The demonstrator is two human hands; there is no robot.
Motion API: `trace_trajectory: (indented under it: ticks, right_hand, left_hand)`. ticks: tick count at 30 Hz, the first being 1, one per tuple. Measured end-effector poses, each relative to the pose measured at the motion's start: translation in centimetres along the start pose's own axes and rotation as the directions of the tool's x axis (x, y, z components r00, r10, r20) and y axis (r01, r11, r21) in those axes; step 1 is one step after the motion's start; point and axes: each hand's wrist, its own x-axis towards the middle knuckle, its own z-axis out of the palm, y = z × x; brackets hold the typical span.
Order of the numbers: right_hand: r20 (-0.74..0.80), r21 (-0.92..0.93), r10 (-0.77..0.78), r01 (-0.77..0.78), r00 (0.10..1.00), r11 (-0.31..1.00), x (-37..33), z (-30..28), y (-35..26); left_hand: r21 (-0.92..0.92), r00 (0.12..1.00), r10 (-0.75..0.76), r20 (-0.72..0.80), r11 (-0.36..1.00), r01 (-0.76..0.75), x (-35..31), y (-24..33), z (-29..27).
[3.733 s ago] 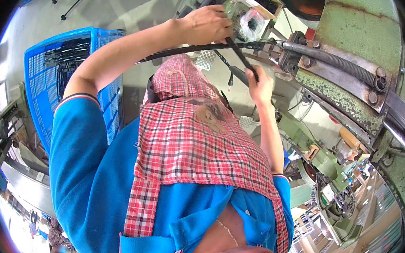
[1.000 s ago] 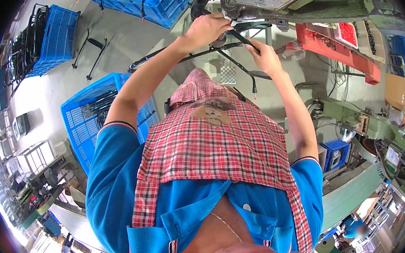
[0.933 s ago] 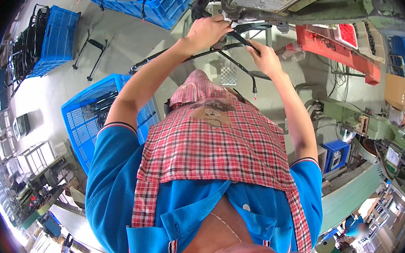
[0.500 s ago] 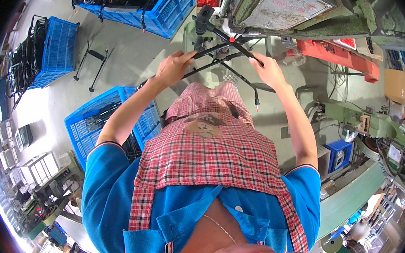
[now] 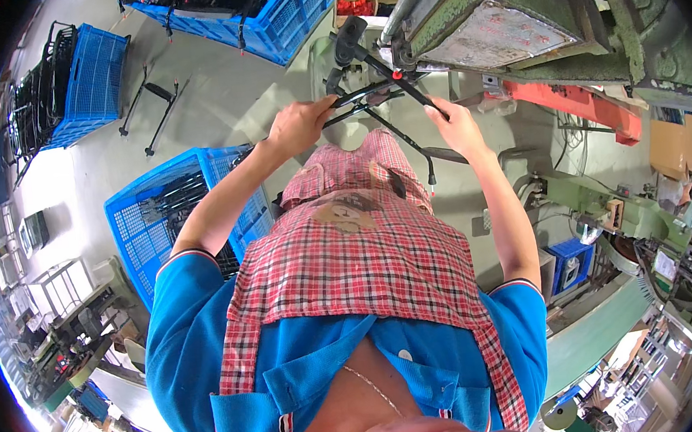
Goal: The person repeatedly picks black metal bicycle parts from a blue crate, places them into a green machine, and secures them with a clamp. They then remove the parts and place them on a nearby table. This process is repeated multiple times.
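Note:
My left hand (image 5: 300, 124) grips one end of a black metal rod frame (image 5: 369, 94) held out in front of my chest. My right hand (image 5: 457, 124) holds the same frame on its other side, near a thin black rod that hangs down toward my apron. The frame's far end reaches up to the base of a green machine (image 5: 493, 17), where a small red part shows. A red checked apron over a blue shirt fills the lower picture.
A blue plastic crate (image 5: 159, 214) with black frames stands at my left. Two more blue crates (image 5: 265, 19) of black parts sit farther off, with loose black parts (image 5: 150, 101) on the grey floor. Orange-red machine arm (image 5: 589, 107) and green equipment at right.
My view has tilted, so the machine now sits higher. My left hand has slid along the frame toward me and lower. The right hand keeps its hold.

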Motion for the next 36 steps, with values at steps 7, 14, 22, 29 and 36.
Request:
trace_trajectory:
  ticks: [7,14,22,29,36]
  right_hand:
    - [0.025,-0.004,0.024,-0.024,0.999,1.000,0.2,0.1,-0.1]
    - [-0.026,0.043,-0.022,0.023,0.999,0.999,0.2,0.5,1.0]
    - [-0.075,0.069,-0.153,0.158,0.985,0.985,-4.2,0.3,0.1]
    - [0.012,0.157,-0.171,0.167,0.985,0.973,-14.7,3.0,8.1]
    - [-0.417,-0.444,-0.042,-0.163,0.908,0.881,-32.7,-13.2,8.8]
  left_hand:
    - [-0.003,1.000,0.002,0.001,1.000,-0.002,-0.1,0.0,-0.2]
    - [-0.017,0.998,0.035,-0.052,0.999,-0.036,0.2,0.0,-0.3]
    - [-0.056,1.000,0.018,0.011,0.998,-0.017,-2.8,1.2,-1.3]
    - [0.107,0.989,0.033,0.147,0.993,-0.049,-7.8,6.8,4.9]
    - [-0.373,0.945,0.280,0.172,0.906,-0.200,-5.1,23.6,14.0]
